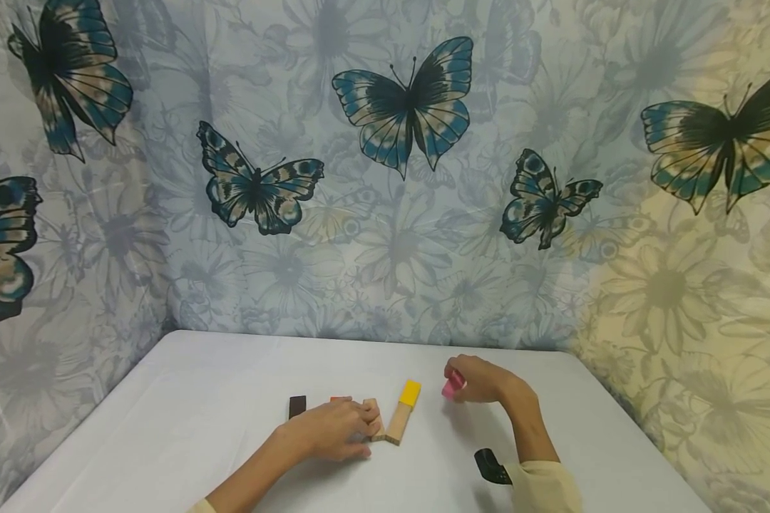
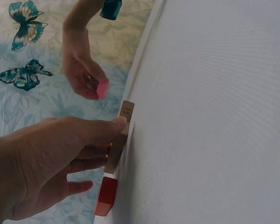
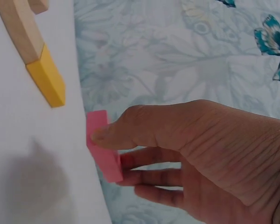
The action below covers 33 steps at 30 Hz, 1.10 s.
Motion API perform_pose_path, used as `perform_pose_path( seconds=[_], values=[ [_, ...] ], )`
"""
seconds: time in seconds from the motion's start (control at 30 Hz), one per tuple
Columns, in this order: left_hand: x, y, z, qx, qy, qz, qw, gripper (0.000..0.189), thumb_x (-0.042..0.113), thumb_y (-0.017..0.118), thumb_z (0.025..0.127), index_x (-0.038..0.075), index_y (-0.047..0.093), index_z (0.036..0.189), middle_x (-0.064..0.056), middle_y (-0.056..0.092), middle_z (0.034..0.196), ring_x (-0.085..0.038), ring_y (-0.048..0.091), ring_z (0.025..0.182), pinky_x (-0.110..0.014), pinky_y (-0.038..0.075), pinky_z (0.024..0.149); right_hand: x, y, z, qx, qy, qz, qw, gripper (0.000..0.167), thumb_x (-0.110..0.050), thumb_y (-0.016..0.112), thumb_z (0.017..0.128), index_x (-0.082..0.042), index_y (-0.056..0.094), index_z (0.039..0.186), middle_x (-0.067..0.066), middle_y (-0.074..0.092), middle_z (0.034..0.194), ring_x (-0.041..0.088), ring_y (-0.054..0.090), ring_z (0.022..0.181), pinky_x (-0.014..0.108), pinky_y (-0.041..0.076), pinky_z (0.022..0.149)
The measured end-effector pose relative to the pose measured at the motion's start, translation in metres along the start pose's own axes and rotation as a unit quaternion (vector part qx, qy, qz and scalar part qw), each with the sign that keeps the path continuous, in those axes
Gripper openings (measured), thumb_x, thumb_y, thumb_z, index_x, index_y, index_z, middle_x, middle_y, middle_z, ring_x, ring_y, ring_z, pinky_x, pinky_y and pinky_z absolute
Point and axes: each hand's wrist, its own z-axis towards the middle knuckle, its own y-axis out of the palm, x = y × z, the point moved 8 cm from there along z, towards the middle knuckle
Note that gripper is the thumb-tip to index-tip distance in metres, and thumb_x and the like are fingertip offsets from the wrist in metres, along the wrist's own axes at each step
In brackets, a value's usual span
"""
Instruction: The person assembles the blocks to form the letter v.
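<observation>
Dark block: this piece [image 1: 297, 407] stands out just beyond the left forearm; the left hand [image 1: 334, 431] hides its near end.
Red block: sits just past the left hand's lower fingers [image 2: 107, 193], near the held wood; in the head view only a sliver shows above the knuckles.
Left hand: narrow, thumb on one face of a plain wooden block [image 2: 116, 151] and fingertips behind it. A light pinch low on the sides should steady it without nudging the red block.
Marking: dark characters by the left thumb [image 2: 122, 121], too small to read surely; whether the wood there is one piece or two, I cannot tell.
Yellow-tipped pair: between the hands, a second wooden block [image 3: 23, 28] meets a yellow block [image 3: 47, 81] end to end, slanting away; whether they are joined is unclear.
Pink block: raised in the right hand [image 1: 478, 379], between thumb and fingers; the pink block [image 3: 102, 149] appears off the table [image 1: 218, 370]. Best kept level, with fingers clear of its lower face.
Black object: beside the right wrist, a curved black object [image 1: 491, 467] runs behind the sleeve [image 1: 545, 488]; its full shape is hidden.
</observation>
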Motion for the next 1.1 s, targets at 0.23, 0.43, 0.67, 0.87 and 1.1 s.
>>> perform_pose_path(
  seconds=[0.23,0.43,0.67,0.87,1.1],
  values=[
    [-0.003,0.001,0.001,-0.016,-0.026,-0.019,0.9994,0.035,0.035,0.072,0.099,0.019,0.075,0.13,0.012,0.066,0.136,-0.002,0.06,0.124,-0.039,0.05,0.117,-0.008,-0.002,0.02,0.035,-0.039,0.004,0.9986,0.032,-0.011,0.08,0.088,-0.003,0.071,0.117,0.003,0.067,0.101,0.026,0.06,0.098,0.041,0.058,0.089],
    [-0.006,-0.002,0.001,-0.006,-0.026,-0.014,0.9995,0.034,0.034,0.073,0.099,0.019,0.075,0.129,0.008,0.066,0.143,-0.006,0.061,0.132,-0.037,0.049,0.117,-0.014,-0.003,0.045,0.075,-0.071,-0.002,0.9946,0.032,-0.011,0.079,0.09,0.0,0.072,0.119,0.01,0.072,0.11,0.03,0.062,0.104,0.05,0.057,0.097],
    [-0.002,0.003,0.0,-0.017,-0.018,-0.025,0.9994,0.035,0.036,0.071,0.099,0.02,0.074,0.13,0.011,0.067,0.134,-0.002,0.06,0.122,-0.044,0.051,0.116,-0.004,0.016,0.057,0.126,-0.051,0.001,0.9907,0.03,-0.008,0.081,0.088,-0.001,0.075,0.117,0.01,0.07,0.108,0.026,0.058,0.101,0.05,0.058,0.096],
    [-0.001,0.002,0.0,-0.003,-0.007,-0.001,1.0,0.035,0.037,0.071,0.099,0.019,0.073,0.13,0.01,0.067,0.134,-0.006,0.062,0.125,-0.045,0.053,0.114,-0.002,0.026,0.062,0.164,-0.075,-0.006,0.9837,0.03,-0.011,0.081,0.088,0.001,0.076,0.115,0.015,0.072,0.111,0.033,0.062,0.105,0.056,0.057,0.098],
    [0.0,0.003,0.002,-0.02,-0.015,0.008,0.9997,0.03,0.038,0.07,0.1,0.022,0.072,0.126,0.013,0.064,0.125,0.001,0.055,0.111,-0.039,0.053,0.113,0.002,0.037,0.065,0.119,-0.047,0.024,0.9915,0.031,-0.01,0.078,0.091,-0.001,0.074,0.12,0.018,0.07,0.118,0.035,0.062,0.11,0.058,0.054,0.105]
  ],
)
